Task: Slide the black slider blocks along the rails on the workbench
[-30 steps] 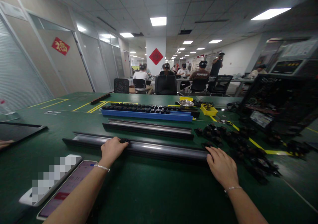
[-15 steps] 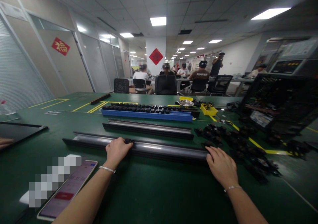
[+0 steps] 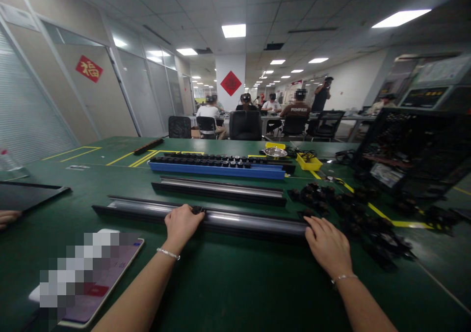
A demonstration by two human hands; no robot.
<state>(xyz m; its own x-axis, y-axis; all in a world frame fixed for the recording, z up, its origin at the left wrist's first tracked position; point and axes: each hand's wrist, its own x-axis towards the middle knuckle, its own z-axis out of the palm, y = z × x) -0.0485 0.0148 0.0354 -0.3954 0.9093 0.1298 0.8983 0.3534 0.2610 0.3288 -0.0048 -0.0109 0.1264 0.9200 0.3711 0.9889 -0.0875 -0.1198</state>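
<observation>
A long grey metal rail [image 3: 239,220] in a black holder lies across the green table [image 3: 235,283] in front of me. My left hand [image 3: 182,224] rests on the rail near its middle, fingers curled over a small black part [image 3: 198,209] that sits on it. At the rail's right end lies my right hand [image 3: 328,246], fingers bent against the end. Just beyond that hand lies a heap of small black parts [image 3: 342,209].
A second rail [image 3: 221,188] and a blue rail [image 3: 217,169] loaded with black parts lie farther back. A phone [image 3: 99,278] lies at the left, a yellow tray [image 3: 309,163] and a black crate [image 3: 415,150] at the right. Another person's fingers [image 3: 8,217] show at the left edge. People sit at far desks.
My left hand has slid to the right along the rail with the small black part. The right hand has stayed at the rail's end.
</observation>
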